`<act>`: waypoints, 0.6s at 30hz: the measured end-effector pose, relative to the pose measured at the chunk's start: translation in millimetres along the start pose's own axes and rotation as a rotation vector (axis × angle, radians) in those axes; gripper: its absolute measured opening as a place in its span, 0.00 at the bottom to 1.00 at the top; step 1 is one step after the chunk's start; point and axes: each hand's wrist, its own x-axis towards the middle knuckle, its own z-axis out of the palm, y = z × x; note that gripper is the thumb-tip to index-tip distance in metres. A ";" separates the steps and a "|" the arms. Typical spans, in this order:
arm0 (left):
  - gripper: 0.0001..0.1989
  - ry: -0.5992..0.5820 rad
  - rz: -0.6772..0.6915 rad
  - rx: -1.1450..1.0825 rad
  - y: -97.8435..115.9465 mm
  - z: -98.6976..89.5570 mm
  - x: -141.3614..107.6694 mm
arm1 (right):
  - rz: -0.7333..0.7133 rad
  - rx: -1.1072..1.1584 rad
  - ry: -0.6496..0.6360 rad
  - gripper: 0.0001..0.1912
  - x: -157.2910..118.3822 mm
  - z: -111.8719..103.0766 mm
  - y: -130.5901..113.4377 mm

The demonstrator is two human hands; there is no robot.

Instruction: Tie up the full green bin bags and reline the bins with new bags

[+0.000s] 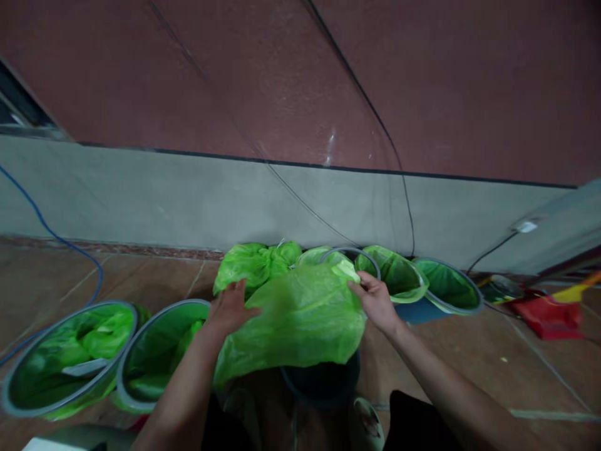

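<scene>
A loose green plastic garbage bag [300, 313] spreads out between my hands, over a dark bin [322, 382] on the floor in front of me. My right hand [375, 300] pinches the bag's upper right corner, where the film is bunched. At the bag's left side my left hand [233, 307] has its fingers and thumb spread; whether it touches the film I cannot tell. Behind the bag a tied, filled green bag [256, 263] leans at the wall. A grey ring [352, 249] shows just behind my right hand, partly hidden by the bag.
Two green-lined bins [12, 394] [123, 369] stand at the left. Two more lined bins [413, 310] [476, 300] stand by the wall at right, near a red dustpan [547, 316]. A blue cable [47, 225] crosses the left floor; black cables [370, 103] hang down the wall.
</scene>
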 end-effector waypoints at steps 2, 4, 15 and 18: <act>0.40 0.049 0.213 -0.262 34.8 -12.9 -9.7 | -0.079 -0.048 -0.077 0.13 -16.4 1.3 -34.8; 0.35 0.081 0.514 -0.517 66.5 -23.2 -21.6 | -0.172 -0.123 -0.091 0.11 -35.0 9.0 -58.9; 0.10 0.055 0.703 -0.336 98.9 -18.0 -40.8 | -0.350 -0.293 -0.207 0.08 -53.5 14.4 -53.6; 0.07 0.159 0.667 -0.285 96.9 -10.5 -32.2 | -0.248 -0.342 -0.153 0.11 -39.2 8.5 -41.9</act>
